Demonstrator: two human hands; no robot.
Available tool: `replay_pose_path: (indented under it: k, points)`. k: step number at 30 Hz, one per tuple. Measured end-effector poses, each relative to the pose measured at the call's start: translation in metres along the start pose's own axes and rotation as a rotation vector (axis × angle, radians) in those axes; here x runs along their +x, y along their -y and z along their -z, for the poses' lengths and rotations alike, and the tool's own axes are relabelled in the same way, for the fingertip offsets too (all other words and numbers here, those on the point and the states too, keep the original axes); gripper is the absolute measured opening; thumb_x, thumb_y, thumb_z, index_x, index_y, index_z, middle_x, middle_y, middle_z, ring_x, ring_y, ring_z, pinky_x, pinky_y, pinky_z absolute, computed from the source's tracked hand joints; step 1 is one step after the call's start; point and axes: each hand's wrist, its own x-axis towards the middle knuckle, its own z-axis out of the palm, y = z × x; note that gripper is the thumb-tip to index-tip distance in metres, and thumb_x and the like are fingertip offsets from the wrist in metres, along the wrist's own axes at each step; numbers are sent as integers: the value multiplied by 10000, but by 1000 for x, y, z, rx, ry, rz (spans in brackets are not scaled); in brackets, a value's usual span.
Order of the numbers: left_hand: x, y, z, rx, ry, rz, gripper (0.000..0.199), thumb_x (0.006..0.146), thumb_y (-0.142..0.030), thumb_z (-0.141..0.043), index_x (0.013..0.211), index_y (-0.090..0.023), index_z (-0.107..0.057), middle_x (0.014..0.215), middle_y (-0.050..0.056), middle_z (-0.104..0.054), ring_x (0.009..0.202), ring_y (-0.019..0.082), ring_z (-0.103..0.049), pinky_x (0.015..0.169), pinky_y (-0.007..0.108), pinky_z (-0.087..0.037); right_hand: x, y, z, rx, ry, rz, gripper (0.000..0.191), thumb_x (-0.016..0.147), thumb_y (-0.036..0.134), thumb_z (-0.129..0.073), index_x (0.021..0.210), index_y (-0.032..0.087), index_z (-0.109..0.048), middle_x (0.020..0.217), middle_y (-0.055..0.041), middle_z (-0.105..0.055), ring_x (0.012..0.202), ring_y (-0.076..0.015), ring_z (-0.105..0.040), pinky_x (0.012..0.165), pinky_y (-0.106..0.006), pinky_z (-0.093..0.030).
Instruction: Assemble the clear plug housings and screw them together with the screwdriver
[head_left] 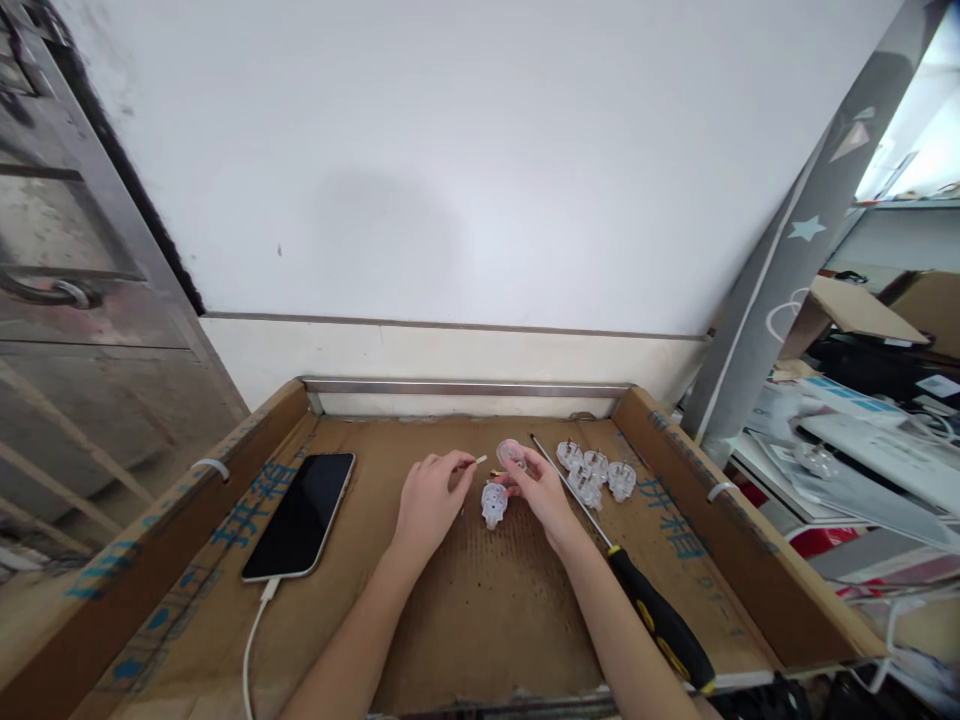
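Over the middle of a cardboard-lined surface, my left hand [436, 492] pinches a small pale strip [481, 460] between thumb and fingertip. Close beside it, my right hand [538, 490] grips a clear round plastic plug part [511, 453], and a bit of brass-coloured metal shows near its fingers. Just below the fingertips is another clear plug part [493, 503] with small holes; whether the right hand touches it I cannot tell. Several clear plugs with metal pins [596, 470] lie grouped to the right. Between them and my right hand runs a long screwdriver [651, 608] with a black and yellow handle.
A phone [301, 518] lies at left, with a white cable [255, 630] running towards me. Raised cardboard sides [720, 510] border the work surface, and a metal rail [465, 387] crosses its back. Boxes and papers [862, 400] clutter the far right.
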Motion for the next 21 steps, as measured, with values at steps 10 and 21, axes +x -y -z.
replay_pose_path:
  k: [10, 21]
  points:
    - [0, -10, -5, -74, -79, -118, 116, 872, -279, -536, 912, -221, -628, 881, 16, -682, 831, 185, -586, 760, 320, -437, -5, 6, -3, -86, 32, 19, 298, 873, 294, -538, 1120, 127, -529, 989, -53, -579, 780, -107, -577, 663, -265, -520]
    - [-1, -12, -3, -24, -85, -119, 169, 910, -254, -462, 952, -236, -624, 905, 25, -654, 863, 181, -577, 766, 307, -428, -6, 6, -1, -138, 47, 2, 301, 878, 319, -527, 1109, 127, -535, 971, -50, -579, 791, -112, -575, 687, -281, -516]
